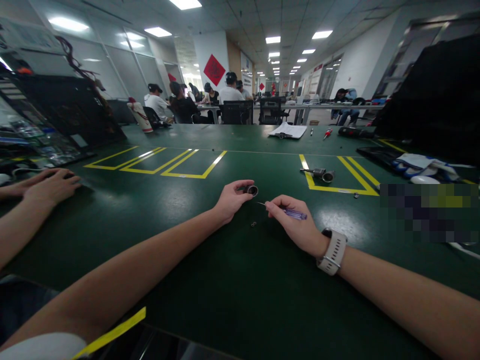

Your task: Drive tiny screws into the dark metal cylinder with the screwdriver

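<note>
My left hand [233,201] is closed around a small round metal cup-shaped part [252,190], its hollow end turned to the right. In my right hand [294,220] is a small screwdriver [295,214] with a clear purple handle and a thin shaft. The shaft's tip points left, a short way apart from the metal part. Below and between both hands, a few tiny metal pieces [254,224] lie on the green table [240,280]. Farther right, a metal part with a shaft and a round cup [321,174] rests inside a yellow taped outline.
Another person's hands [52,187] rest at the table's left edge. At the back lie a clipboard with papers [288,130] and a red screwdriver [327,133]. Gloves [425,166] are on the right, near a small metal piece [356,195]. A bottle [140,116] stands back left.
</note>
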`<state>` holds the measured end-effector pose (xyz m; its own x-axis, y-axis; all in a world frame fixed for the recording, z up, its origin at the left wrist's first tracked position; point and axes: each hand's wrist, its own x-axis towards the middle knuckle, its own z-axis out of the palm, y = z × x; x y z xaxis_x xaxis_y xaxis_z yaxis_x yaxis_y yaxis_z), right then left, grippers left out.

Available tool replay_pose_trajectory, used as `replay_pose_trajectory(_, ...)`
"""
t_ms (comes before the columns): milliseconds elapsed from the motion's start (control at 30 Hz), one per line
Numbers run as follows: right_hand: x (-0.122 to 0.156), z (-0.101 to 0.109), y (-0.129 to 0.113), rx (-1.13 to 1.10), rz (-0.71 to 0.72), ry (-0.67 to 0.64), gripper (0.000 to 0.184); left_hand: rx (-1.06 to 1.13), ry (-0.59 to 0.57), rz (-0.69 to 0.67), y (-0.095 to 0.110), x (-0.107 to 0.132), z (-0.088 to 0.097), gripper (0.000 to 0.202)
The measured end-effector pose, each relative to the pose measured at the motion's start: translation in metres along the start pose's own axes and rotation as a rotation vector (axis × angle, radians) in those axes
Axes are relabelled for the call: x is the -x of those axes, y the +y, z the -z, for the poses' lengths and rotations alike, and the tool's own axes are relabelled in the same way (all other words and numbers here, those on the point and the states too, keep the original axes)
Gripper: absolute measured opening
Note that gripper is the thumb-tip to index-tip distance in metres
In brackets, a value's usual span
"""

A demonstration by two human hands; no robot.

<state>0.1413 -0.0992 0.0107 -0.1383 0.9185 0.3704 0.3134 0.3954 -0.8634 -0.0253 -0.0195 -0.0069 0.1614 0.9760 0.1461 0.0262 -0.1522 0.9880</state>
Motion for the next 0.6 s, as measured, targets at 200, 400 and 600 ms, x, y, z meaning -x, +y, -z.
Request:
replay_pose_trajectory(200,-0.0027,-0.0009,0.0041,0.016,-0.094,-0.005,0.028,-0.018,-0.001,0.01,0.0027,0.0014,0.0002,0.041)
replay_pose_trajectory(400,-0.0044,-0.0024,0.0044,0.023,-0.205,-0.021,0.032,0.0,0.003,0.019,0.0032,0.0019,-0.001,0.04)
replay_pose_trajectory(600,-0.0033,-0.0013,0.0047,-0.023,-0.146,0.055,0.033,-0.008,-0.004,0.027,0.0032,0.0016,-0.0011,0.04)
